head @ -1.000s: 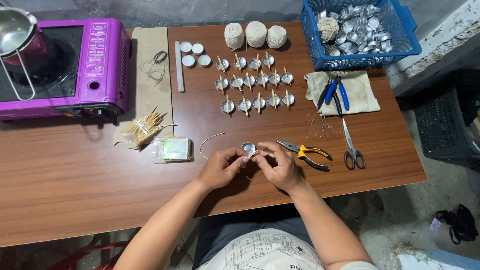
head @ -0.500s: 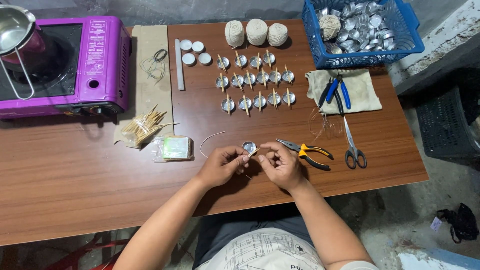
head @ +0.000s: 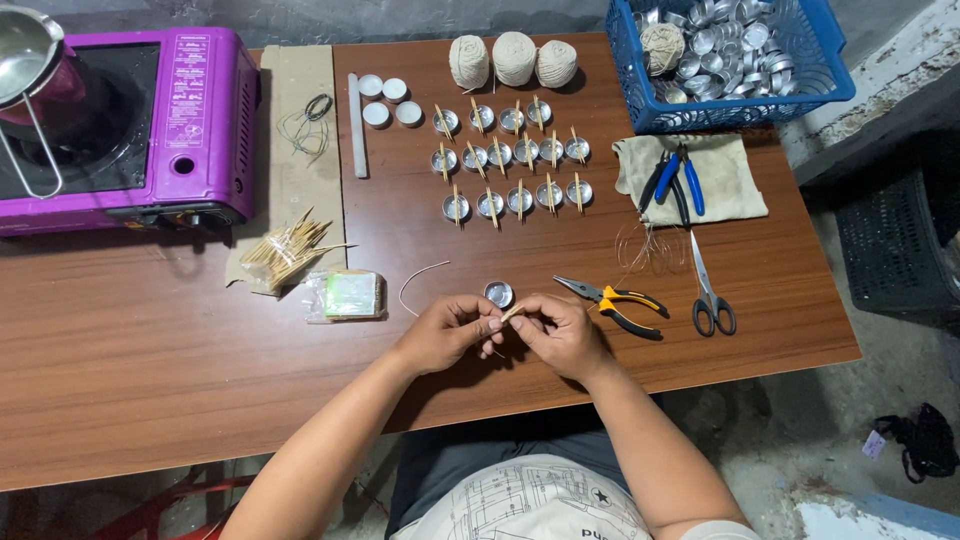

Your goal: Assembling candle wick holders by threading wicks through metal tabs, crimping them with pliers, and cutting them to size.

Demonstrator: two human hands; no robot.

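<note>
My left hand (head: 447, 332) and my right hand (head: 560, 330) meet over the near middle of the brown table (head: 150, 370), fingertips pinched together on a small wooden stick (head: 511, 313) with a thin wick. Just beyond my fingers a single small metal cup (head: 498, 294) rests on the table. A loose length of pale string (head: 418, 281) curves to the left of it. Yellow-handled pliers (head: 615, 299) lie right beside my right hand.
Rows of metal cups with sticks (head: 510, 161) sit farther back, behind them three twine balls (head: 512, 60). A blue basket (head: 725, 62) of cups, blue pliers on cloth (head: 676, 182), scissors (head: 708, 290), a stick bundle (head: 287, 250), a purple stove (head: 130, 125).
My hands have stayed in the same spot, with the fingers shifting slightly on the stick. The metal cup now lies uncovered just beyond my fingertips.
</note>
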